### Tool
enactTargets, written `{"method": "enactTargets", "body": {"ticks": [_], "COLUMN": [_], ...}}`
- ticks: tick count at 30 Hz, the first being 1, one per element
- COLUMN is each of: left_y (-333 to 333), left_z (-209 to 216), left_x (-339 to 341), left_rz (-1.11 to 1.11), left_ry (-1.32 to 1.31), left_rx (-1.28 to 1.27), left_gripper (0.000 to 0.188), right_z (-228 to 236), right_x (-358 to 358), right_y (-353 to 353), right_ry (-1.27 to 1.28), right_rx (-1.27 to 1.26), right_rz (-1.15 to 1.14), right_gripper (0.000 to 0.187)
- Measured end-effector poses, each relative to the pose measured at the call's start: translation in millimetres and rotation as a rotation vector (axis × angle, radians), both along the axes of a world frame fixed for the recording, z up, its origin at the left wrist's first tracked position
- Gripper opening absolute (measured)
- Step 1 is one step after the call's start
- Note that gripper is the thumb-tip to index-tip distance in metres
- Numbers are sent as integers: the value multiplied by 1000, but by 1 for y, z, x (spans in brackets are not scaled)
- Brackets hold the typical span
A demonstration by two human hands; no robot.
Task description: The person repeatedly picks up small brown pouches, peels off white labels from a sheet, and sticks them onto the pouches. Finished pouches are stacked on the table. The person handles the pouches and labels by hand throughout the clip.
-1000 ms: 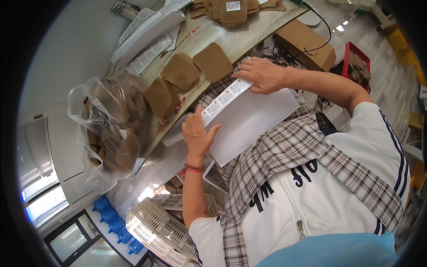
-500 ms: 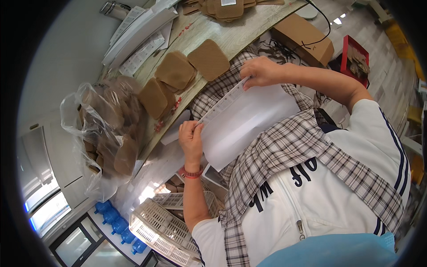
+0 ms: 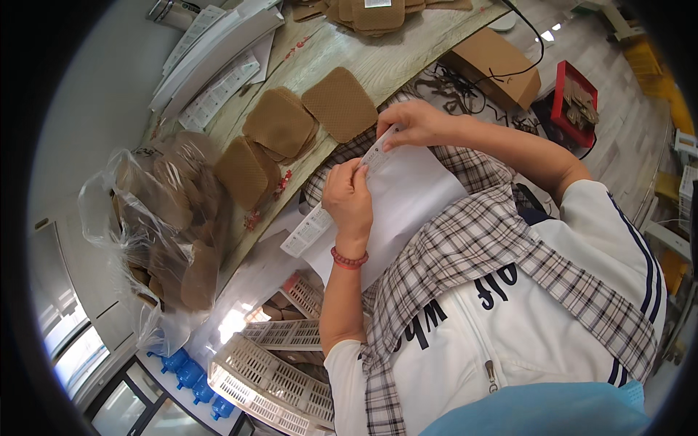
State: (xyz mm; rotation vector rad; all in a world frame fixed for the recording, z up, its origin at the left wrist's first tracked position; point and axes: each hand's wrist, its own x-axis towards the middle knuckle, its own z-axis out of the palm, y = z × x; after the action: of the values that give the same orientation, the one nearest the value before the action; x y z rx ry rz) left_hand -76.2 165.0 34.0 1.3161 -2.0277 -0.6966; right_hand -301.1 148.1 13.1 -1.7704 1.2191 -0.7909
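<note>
A white paper sheet (image 3: 418, 185) lies across my lap, with a narrow printed strip along its far edge. My left hand (image 3: 347, 200) pinches that strip near its middle, and part of the strip sticks out past the hand on the left. Closer to the strip's right end, the thumb and fingers of my right hand (image 3: 413, 125) are closed on the same edge. Just beyond the sheet, on the table, lie a square brown pad with rounded corners (image 3: 339, 104), a stack of similar pads (image 3: 280, 123) and another small stack (image 3: 246, 173).
A clear plastic bag (image 3: 163, 225) full of brown pads sits at the table's left. Printed papers (image 3: 218, 65) are piled at the far left, more pads (image 3: 371, 18) at the back. Crates (image 3: 269, 378) stand below left; a cardboard box (image 3: 502, 65) and red tray (image 3: 574, 105) lie right.
My left hand has slid right along the strip, from the sheet's left end to nearer my right hand. My right hand has shifted slightly left, and the strip now shows folded over.
</note>
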Motion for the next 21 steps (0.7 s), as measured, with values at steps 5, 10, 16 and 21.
{"method": "enactTargets", "body": {"ticks": [5, 10, 16, 21], "left_y": [2, 5, 5, 5], "left_z": [1, 3, 4, 3], "left_x": [-4, -3, -8, -11], "left_rz": [13, -23, -12, -18], "left_ry": [41, 33, 95, 155], "left_rx": [85, 98, 126, 170], "left_gripper": [20, 24, 16, 12], "right_z": [-14, -3, -2, -6], "right_x": [-17, -19, -15, -14], "right_y": [11, 30, 43, 47], "right_ry": [-251, -190, 16, 64], "right_rx": [19, -118, -399, -534], "right_rz": [-101, -219, -332, -396], "right_gripper": [19, 19, 18, 14]}}
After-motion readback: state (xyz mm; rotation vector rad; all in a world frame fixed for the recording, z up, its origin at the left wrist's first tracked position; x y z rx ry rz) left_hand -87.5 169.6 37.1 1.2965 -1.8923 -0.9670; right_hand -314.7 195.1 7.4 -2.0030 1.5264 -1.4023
